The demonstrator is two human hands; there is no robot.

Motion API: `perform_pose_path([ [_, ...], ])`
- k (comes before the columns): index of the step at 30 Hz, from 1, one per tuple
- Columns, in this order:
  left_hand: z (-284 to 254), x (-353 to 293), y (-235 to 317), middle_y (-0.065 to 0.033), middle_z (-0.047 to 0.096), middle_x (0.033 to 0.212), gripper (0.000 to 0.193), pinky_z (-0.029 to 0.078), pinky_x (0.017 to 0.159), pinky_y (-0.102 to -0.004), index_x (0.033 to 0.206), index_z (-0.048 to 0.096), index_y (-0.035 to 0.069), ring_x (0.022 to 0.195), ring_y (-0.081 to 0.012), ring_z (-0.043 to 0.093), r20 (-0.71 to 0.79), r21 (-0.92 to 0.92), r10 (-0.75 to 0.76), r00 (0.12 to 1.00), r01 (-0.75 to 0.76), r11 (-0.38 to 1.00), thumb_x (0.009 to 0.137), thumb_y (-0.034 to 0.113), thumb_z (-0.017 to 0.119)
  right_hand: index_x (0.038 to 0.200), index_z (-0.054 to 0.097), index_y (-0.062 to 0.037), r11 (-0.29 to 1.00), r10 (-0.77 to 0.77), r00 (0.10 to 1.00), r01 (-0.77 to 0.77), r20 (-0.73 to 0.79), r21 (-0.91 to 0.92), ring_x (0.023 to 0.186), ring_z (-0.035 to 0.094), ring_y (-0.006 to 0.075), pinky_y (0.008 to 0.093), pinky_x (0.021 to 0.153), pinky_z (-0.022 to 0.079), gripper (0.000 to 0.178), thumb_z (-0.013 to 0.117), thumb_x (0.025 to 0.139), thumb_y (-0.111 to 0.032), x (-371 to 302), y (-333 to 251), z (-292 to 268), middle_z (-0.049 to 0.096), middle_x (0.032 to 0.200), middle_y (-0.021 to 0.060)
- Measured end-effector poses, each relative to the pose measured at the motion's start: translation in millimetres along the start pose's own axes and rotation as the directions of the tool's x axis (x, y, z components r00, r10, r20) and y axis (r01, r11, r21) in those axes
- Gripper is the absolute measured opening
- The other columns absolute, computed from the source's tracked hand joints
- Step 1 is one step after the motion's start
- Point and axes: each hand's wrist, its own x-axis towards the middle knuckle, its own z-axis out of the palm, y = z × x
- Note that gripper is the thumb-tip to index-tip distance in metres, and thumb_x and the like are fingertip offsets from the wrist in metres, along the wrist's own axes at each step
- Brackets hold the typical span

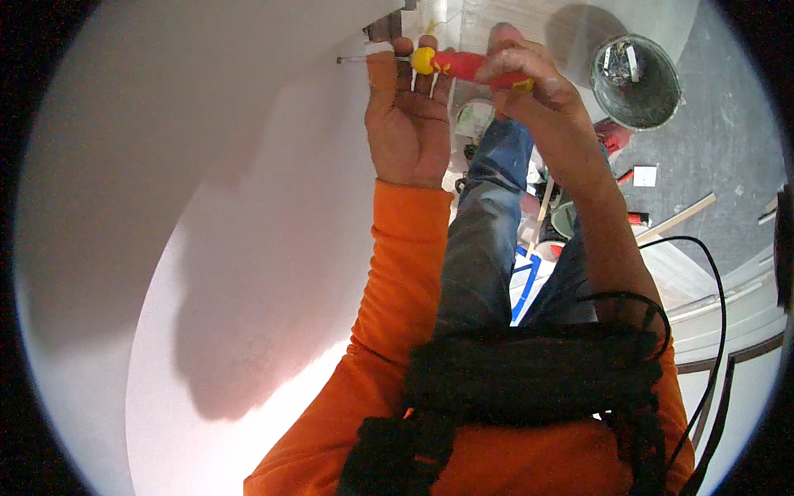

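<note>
My right hand point(538, 78) is closed around the red and yellow handle of a screwdriver point(459, 64). The screwdriver lies level, its thin shaft pointing left toward the pale wall point(273, 207). My left hand point(411, 136) is held palm up beside that wall, fingers stretched away from me. White tape wraps one of its digits, and the shaft crosses at its fingers; whether they touch it I cannot tell. Just beyond the fingertips is a small dark opening or fitting point(382, 31) at the wall's edge, its details too small to make out.
A dark bucket point(666, 112) with bits inside stands at the far right on the grey floor point(703, 165). Near my legs lie a wooden strip point(682, 217), a white square piece point(645, 176), a blue frame-like object point(527, 285) and several other tools. A black cable point(718, 289) loops by my right arm.
</note>
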Motion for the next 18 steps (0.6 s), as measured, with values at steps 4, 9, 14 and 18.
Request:
perform_pose_path([
  [4, 0, 0, 0, -0.0099, 0.065, 0.111, 0.027, 0.052, 0.097, -0.0400, 0.113, 0.058, 0.003, 0.108, -0.0242, 0.061, -0.014, -0.016, -0.016, 1.000, 0.015, 1.000, 0.098, 0.026, 0.053, 0.115, 0.062, -0.0087, 0.706, 0.394, 0.919, -0.294, -0.013, 0.645, 0.074, 0.056, 0.0110, 0.0246, 0.063, 0.044, 0.025, 0.053, 0.095, -0.022, 1, -20, 0, 0.061, 0.094, 0.0053],
  [9, -3, 0, -2, -0.0135, 0.064, 0.111, 0.028, 0.052, 0.097, -0.0405, 0.111, 0.058, 0.002, 0.108, -0.0261, 0.061, -0.002, -0.061, 0.015, 1.000, -0.015, 0.998, 0.098, 0.027, 0.054, 0.118, 0.059, -0.0072, 0.916, 0.299, 0.948, -0.317, 0.107, 0.248, 0.091, 0.058, 0.0142, 0.0295, 0.077, 0.048, 0.027, 0.052, 0.095, -0.019, -4, -1, -5, 0.059, 0.108, 0.0071],
  [14, -2, 2, -4, -0.0147, 0.064, 0.109, 0.028, 0.052, 0.096, -0.0404, 0.109, 0.059, 0.002, 0.104, -0.0278, 0.062, 0.076, -0.060, -0.058, 0.995, 0.063, 0.996, 0.099, 0.027, 0.053, 0.120, 0.056, -0.0039, 0.922, 0.100, 0.995, -0.091, -0.005, 0.377, 0.091, 0.058, 0.0137, 0.0260, 0.077, 0.048, 0.031, 0.047, 0.098, -0.024, -1, -2, 0, 0.061, 0.104, 0.0094],
  [18, -5, 0, -1, -0.0146, 0.064, 0.110, 0.028, 0.052, 0.096, -0.0405, 0.108, 0.059, 0.001, 0.104, -0.0282, 0.061, -0.001, 0.080, -0.013, 1.000, 0.013, 0.997, 0.099, 0.027, 0.052, 0.115, 0.059, -0.0049, 0.684, 0.495, 0.864, -0.451, 0.089, 0.573, 0.097, 0.058, 0.0167, 0.0282, 0.082, 0.048, 0.027, 0.045, 0.097, -0.018, 4, -11, 5, 0.060, 0.105, 0.0093],
])
